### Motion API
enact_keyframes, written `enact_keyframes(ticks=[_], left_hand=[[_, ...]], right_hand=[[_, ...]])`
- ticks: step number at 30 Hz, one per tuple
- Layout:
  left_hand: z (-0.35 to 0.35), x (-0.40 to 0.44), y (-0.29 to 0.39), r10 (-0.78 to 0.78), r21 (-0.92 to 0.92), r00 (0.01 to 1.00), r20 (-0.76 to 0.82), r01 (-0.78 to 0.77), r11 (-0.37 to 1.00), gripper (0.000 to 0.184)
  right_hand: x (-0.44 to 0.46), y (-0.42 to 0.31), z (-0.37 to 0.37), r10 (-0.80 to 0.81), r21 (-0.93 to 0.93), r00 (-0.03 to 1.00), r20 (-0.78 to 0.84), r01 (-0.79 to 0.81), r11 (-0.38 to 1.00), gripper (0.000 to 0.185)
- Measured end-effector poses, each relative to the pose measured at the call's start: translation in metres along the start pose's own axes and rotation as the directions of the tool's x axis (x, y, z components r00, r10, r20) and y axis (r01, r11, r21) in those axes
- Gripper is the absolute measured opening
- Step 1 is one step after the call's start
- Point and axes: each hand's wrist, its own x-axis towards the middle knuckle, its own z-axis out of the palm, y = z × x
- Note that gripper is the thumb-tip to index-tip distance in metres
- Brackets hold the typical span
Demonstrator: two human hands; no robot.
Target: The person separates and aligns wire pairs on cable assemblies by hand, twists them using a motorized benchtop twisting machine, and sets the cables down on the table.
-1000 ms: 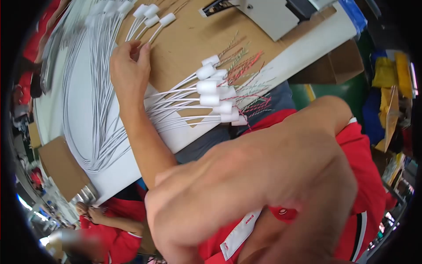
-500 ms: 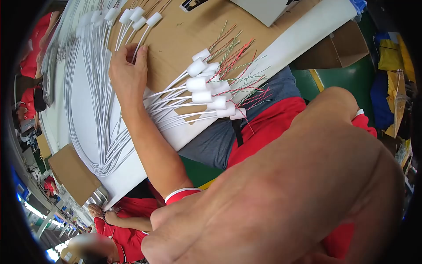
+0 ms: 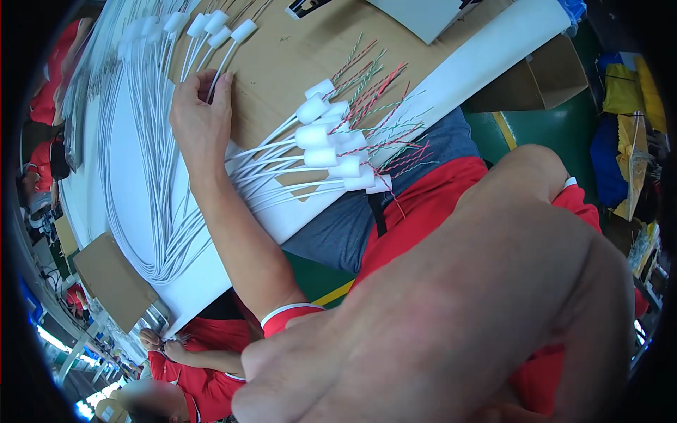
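Observation:
My left hand (image 3: 202,113) is at the upper left of the view, thumb and fingers closed around a white cable (image 3: 223,67) a little below its white cylindrical end piece (image 3: 244,30). More white cables (image 3: 144,141) with similar ends lie beside it in a long looped bundle. Right of my left forearm, a second group of white end pieces (image 3: 321,156) has twisted red and green wires (image 3: 367,92) sticking out. Very close to the camera, my right hand (image 3: 395,324) fills the lower right, showing mostly its back; its fingers are hidden or cut off.
Brown cardboard (image 3: 282,70) covers part of the white table (image 3: 201,282). A grey-white box (image 3: 423,17) stands at the top. Open cartons sit at the right (image 3: 525,84) and lower left (image 3: 113,278). A co-worker in red (image 3: 211,352) works at the lower left.
The view has shifted slightly. My left hand keeps its hold on the cable, and my right hand has moved a little near the camera.

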Motion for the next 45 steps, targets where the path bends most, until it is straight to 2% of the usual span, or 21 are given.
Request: enact_keyframes(ticks=[16,19,22,23,26,29,31,32,34,37,40,42,45], left_hand=[[0.002,0.001,-0.001,0.021,-0.014,1.0,-0.004,-0.021,1.0,0.032],[0.003,0.0,-0.005,0.047,-0.036,0.999,0.009,-0.047,0.998,0.026],[0.002,0.0,-0.002,0.112,-0.025,0.99,-0.086,-0.115,0.993,0.022],[0.004,0.001,-0.003,0.213,0.008,0.963,-0.165,-0.215,0.977,0.026],[-0.008,-0.005,0.021,0.27,0.008,0.913,-0.306,-0.281,0.96,0.032],[-0.014,-0.014,0.039,0.29,-0.088,0.859,-0.422,-0.357,0.93,0.043],[-0.014,-0.019,0.05,0.378,-0.044,0.792,-0.479,-0.452,0.891,0.049],[-0.013,-0.022,0.053,0.417,-0.024,0.759,-0.501,-0.493,0.87,0.053],[-0.01,-0.025,0.056,0.499,0.052,0.707,-0.501,-0.55,0.833,0.063],[-0.006,-0.031,0.067,0.58,0.077,0.655,-0.484,-0.629,0.773,0.067],[-0.004,-0.034,0.072,0.644,0.098,0.613,-0.458,-0.685,0.722,0.06],[-0.005,-0.035,0.073,0.646,0.076,0.627,-0.435,-0.69,0.72,0.054],[-0.005,-0.037,0.074,0.61,0.027,0.68,-0.407,-0.658,0.752,0.047]], right_hand=[[0.009,-0.003,-0.002,0.042,-0.047,0.999,-0.014,-0.043,0.998,0.018],[0.009,-0.001,-0.007,0.064,-0.076,0.997,-0.039,-0.066,0.995,0.017],[0.006,0.0,-0.022,0.099,-0.144,0.988,-0.115,-0.115,0.983,0.017],[0.004,0.003,-0.026,0.11,-0.171,0.983,-0.144,-0.134,0.976,0.017],[-0.001,0.005,-0.039,0.125,-0.25,0.957,-0.263,-0.193,0.949,0.013],[-0.002,-0.003,-0.051,0.117,-0.277,0.877,-0.465,-0.27,0.922,0.017],[0.0,-0.011,-0.063,0.121,-0.247,0.777,-0.618,-0.338,0.908,0.017],[-0.001,-0.015,-0.07,0.122,-0.31,0.775,-0.62,-0.385,0.87,0.016],[-0.004,-0.022,-0.086,0.127,-0.421,0.766,-0.63,-0.474,0.773,0.014],[-0.009,-0.013,-0.1,0.061,-0.459,0.727,-0.684,-0.494,0.739,0.017],[-0.006,-0.009,-0.105,-0.039,-0.533,0.723,-0.689,-0.47,0.703,0.021],[-0.006,-0.009,-0.107,-0.096,-0.566,0.705,-0.703,-0.473,0.675,0.026],[-0.007,-0.008,-0.111,-0.122,-0.539,0.731,-0.671,-0.369,0.757,0.026]])
